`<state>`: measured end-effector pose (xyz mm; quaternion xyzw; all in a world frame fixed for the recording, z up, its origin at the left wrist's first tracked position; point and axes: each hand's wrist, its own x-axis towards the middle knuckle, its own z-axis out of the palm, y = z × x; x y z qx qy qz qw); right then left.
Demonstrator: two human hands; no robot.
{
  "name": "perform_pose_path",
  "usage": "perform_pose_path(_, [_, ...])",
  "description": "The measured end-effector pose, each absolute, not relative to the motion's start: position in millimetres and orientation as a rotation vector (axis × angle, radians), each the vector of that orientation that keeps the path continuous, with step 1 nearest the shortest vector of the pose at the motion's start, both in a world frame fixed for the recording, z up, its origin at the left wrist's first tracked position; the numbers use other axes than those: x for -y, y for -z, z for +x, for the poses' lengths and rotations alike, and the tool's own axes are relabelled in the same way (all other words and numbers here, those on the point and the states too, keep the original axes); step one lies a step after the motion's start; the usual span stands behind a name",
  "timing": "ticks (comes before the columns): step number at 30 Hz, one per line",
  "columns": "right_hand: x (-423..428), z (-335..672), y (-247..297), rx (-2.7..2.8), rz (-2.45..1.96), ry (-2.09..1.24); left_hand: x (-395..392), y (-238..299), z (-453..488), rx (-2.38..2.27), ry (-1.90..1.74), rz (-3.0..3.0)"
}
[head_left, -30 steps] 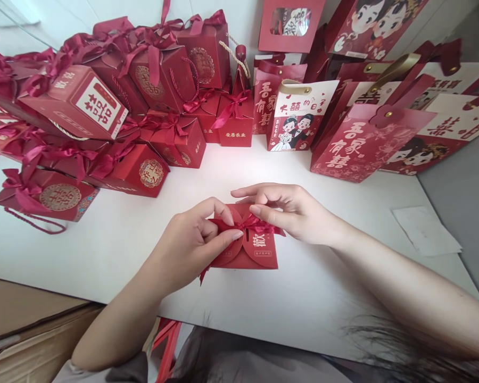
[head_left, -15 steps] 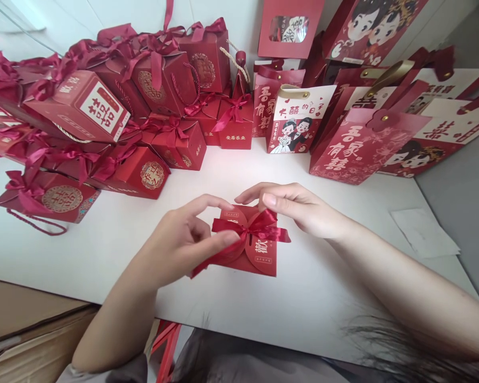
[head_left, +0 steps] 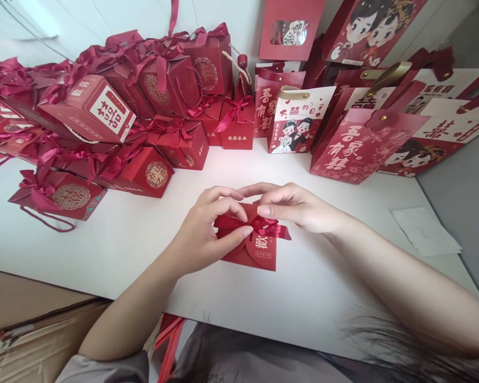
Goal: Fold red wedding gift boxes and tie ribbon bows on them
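Obs.: small red box (head_left: 252, 254) sits flat on the white table (head_left: 143, 250), about mid-width, nearer the person's edge than the far wall. A red ribbon (head_left: 272, 230) crosses its scalloped top flaps.

Left hand (head_left: 201, 242): thumb and forefinger closed together on the ribbon's loop at the box's left shoulder, other fingers curled. Right hand (head_left: 299, 210): thumb and forefinger pinched on the ribbon at the box's top centre, remaining fingers extended over the box. Whether the knot itself is tight, I cannot tell.

Judgement on technique: pull both loops outward evenly and level, keeping the knot centred over the flap seam. An uneven pull would likely skew the bow or lift the light box off the table.

Clearance: bare table on every side of the box. A pile of ribboned boxes (head_left: 143, 122) lies behind and left of it, well apart. Standing gift bags (head_left: 359, 143) are behind and right of it. A loose paper slip (head_left: 425, 231) is off to its right, near the table's right edge. The front edge runs close below the box, so there is little room to draw it toward the body. A cardboard carton (head_left: 35, 330) sits below and left.
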<state>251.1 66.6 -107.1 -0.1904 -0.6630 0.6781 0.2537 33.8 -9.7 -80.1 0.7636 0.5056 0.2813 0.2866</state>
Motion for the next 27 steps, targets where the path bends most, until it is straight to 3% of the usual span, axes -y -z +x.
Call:
perform_pose_path(9, [-65.8, 248.7, 108.4, 1.919, -0.557, -1.685, 10.5, 86.5, 41.3, -1.41, -0.736, 1.946])
perform_pose_path(20, [-62.9, 257.7, 93.7, 2.215, -0.567, -1.235, 9.3, 87.0, 40.3, -1.439, -0.69, 1.892])
perform_pose_path(27, [-70.4, 256.2, 108.2, 2.069, -0.473, -1.407, 8.8, 87.4, 39.3, -1.41, -0.69, 1.901])
